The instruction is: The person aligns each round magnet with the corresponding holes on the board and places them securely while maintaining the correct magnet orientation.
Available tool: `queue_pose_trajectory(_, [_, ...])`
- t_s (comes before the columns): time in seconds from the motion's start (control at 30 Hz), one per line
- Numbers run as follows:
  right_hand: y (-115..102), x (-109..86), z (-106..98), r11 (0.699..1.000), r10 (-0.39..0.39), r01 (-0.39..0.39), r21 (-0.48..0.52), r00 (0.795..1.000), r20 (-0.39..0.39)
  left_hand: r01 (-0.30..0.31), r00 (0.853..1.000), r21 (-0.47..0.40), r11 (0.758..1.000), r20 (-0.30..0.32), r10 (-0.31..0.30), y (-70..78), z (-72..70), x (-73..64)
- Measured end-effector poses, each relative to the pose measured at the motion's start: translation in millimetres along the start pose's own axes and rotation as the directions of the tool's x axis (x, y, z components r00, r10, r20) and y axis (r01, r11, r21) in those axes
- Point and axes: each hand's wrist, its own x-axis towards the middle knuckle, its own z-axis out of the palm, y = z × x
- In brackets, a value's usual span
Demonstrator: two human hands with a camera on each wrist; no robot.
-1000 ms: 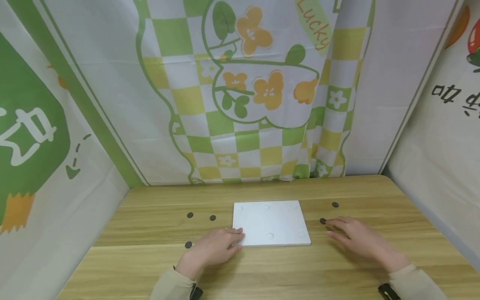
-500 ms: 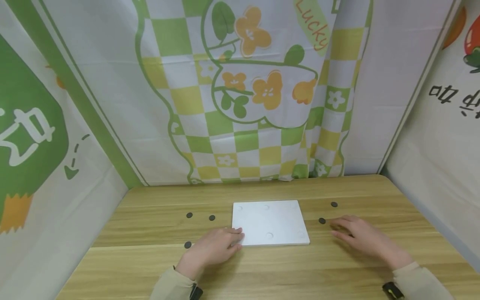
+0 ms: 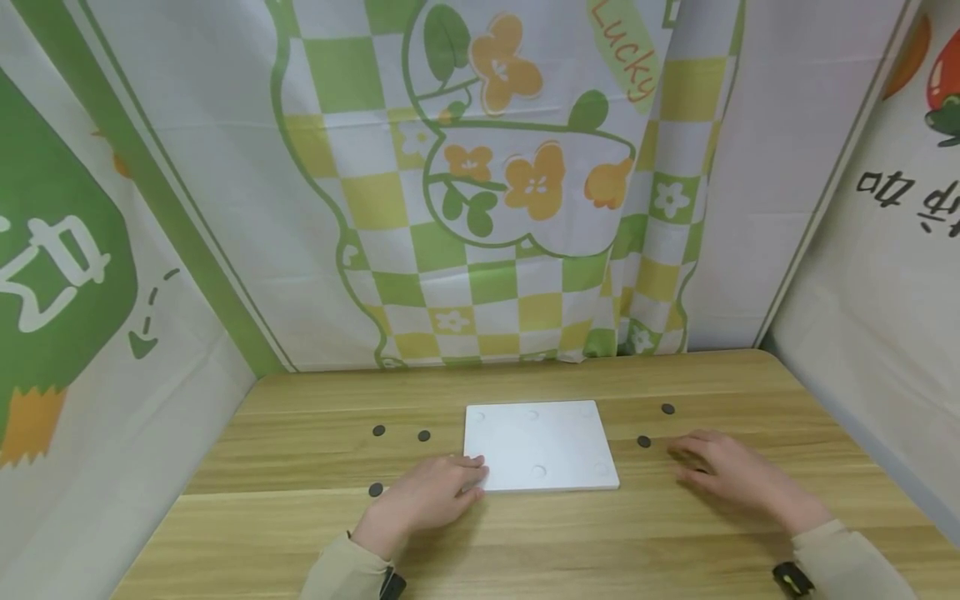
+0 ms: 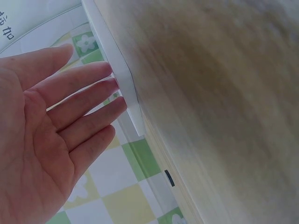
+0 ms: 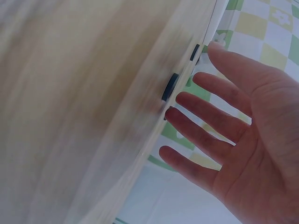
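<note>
A white rectangular board (image 3: pixel 536 443) with several faint round marks lies on the table. My left hand (image 3: pixel 431 497) rests its fingertips on the board's near left corner; in the left wrist view those fingers (image 4: pixel 88 100) are fairly straight and meet the board's edge. To the right of the board, my right hand (image 3: pixel 738 479) holds nothing. Its relaxed, spread fingers (image 5: pixel 205 114) show in the right wrist view. Closest to it is a small dark round disc (image 3: pixel 644 442), apart from the fingertips, and another dark disc (image 3: pixel 668 409) lies behind that one.
Left of the board are two dark discs at the back, one (image 3: pixel 378 430) further left and one (image 3: pixel 424 436) nearer the board. A third disc (image 3: pixel 376 490) sits by the left wrist. A patterned curtain (image 3: pixel 487 292) hangs behind the wooden table (image 3: pixel 570 550).
From touching the nearer right-hand disc, my right hand has drawn away to the right, leaving the disc on the table. The left hand stays on the board.
</note>
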Motion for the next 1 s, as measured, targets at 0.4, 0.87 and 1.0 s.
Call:
queue_pose_trajectory(0.4, [12,-3.3,-1,0.999,0.012,-0.013,0.035,0.999,0.034,-0.004,1.000,-0.004,1.000,-0.002,0.004,0.2,-0.2,0.0])
queue_pose_trajectory(0.87, [26,-4.2,-1,0.993,-0.020,0.020,0.116,1.000,-0.006,-0.006,1.000,-0.003,1.000,-0.010,0.006,1.3,-1.6,0.2])
queue_pose_trajectory(1.0, [29,-6.4,-1,0.991,-0.041,0.046,0.125,0.998,-0.045,-0.009,1.000,-0.009,1.000,-0.011,0.009,1.1,-1.5,-0.1])
